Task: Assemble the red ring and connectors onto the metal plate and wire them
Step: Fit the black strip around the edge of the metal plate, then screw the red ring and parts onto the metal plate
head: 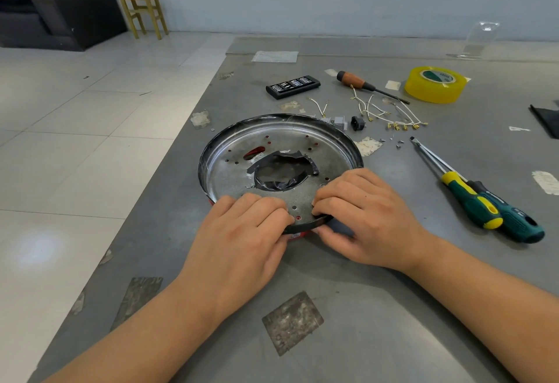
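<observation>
Metal plate (281,146) — round, perforated, on grey table (332,307), red ring (298,235) showing beneath near rim. Left hand (239,231) and right hand (360,216) both curled over near rim, fingers pinching it (thumbs underneath). Connectors (358,122), white wires (390,113) beyond — untouched. Screwdrivers (484,210) right.

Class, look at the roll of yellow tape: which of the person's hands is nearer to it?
Right. The right hand lies below-left of the yellow tape; the left hand sits farther left.
</observation>
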A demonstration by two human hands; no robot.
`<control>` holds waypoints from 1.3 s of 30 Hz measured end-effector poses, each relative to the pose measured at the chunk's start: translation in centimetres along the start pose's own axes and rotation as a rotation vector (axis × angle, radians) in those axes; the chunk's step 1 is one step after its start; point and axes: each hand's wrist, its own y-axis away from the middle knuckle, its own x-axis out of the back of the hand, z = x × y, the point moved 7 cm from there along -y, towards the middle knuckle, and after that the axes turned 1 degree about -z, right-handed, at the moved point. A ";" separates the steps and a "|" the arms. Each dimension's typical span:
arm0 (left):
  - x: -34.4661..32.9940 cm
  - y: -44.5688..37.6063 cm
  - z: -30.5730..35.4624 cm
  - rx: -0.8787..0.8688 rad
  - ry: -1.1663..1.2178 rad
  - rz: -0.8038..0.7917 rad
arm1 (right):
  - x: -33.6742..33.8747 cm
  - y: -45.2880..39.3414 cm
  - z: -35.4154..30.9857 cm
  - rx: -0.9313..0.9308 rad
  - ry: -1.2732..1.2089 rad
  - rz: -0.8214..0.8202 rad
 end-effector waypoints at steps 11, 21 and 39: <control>0.0 -0.2 -0.1 0.073 0.040 0.013 | 0.0 0.4 0.3 -0.043 -0.051 -0.048; 0.1 -0.2 0.0 0.122 0.040 0.019 | 1.1 4.6 12.9 -0.864 0.458 -0.035; -0.4 0.0 -0.3 0.100 0.023 0.090 | -1.8 5.1 19.7 -1.206 0.807 -0.420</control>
